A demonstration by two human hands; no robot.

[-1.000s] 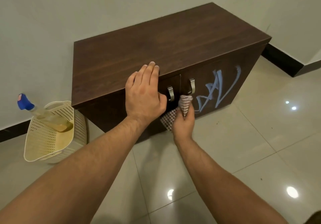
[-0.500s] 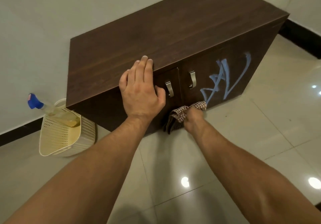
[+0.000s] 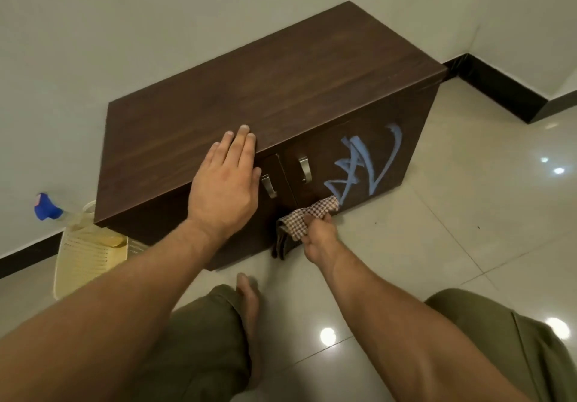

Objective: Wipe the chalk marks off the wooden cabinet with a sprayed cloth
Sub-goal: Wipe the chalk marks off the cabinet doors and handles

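Observation:
A low dark wooden cabinet (image 3: pixel 281 83) stands against the wall, with two doors and metal handles. Blue chalk marks (image 3: pixel 362 167) zigzag across its right door. My left hand (image 3: pixel 224 183) lies flat on the top's front edge, fingers together, holding nothing. My right hand (image 3: pixel 318 236) grips a brown-and-white checked cloth (image 3: pixel 309 214) low at the bottom of the right door, just left of the lowest chalk stroke. Part of the cloth hangs down to the floor.
A cream perforated basket (image 3: pixel 84 261) sits on the floor left of the cabinet, holding a spray bottle with a blue nozzle (image 3: pixel 46 209). Glossy floor tiles stretch to the right. My knees and a bare foot (image 3: pixel 248 301) are below the arms. A black skirting runs along the walls.
My right hand dropped with the cloth from near the door handles to the door's bottom edge. The view pulled back, bringing my legs into sight. My left hand stayed on the cabinet top.

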